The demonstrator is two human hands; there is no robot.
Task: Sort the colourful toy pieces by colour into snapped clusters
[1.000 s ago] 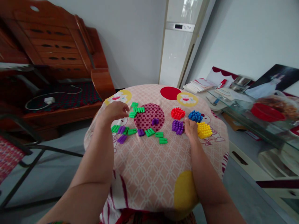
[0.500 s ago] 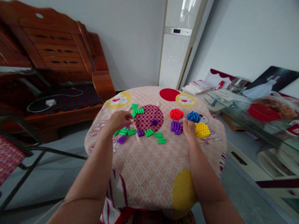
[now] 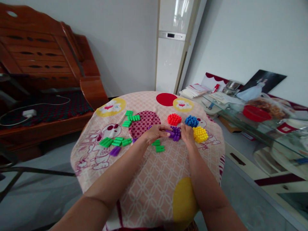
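Note:
My left hand [image 3: 157, 133] reaches over the middle of the table, thumb and fingers closed on a small purple block at the left side of a purple block cluster [image 3: 176, 134]. Against that cluster's right edge, my right hand [image 3: 187, 134] has its fingers curled; its fingertips are partly hidden. Close by stand a red block cluster [image 3: 174, 119], a blue cluster [image 3: 192, 121] and a yellow cluster [image 3: 200, 134], all knobbly. Several loose green blocks [image 3: 117, 141] lie to the left, with a purple block [image 3: 115, 151] in front of them. My left hand covers part of the loose blocks.
A patterned cloth covers the round table [image 3: 154, 179]. To the right, a glass-topped cabinet [image 3: 231, 118] carries papers, a red bowl [image 3: 257, 113] and a photo. A wooden bench [image 3: 48, 64] stands at the left, a white air conditioner [image 3: 170, 61] behind.
My left hand has moved right, from the loose blocks to the purple cluster. My right hand stays beside that cluster. The whole view has shifted, so the table appears further left.

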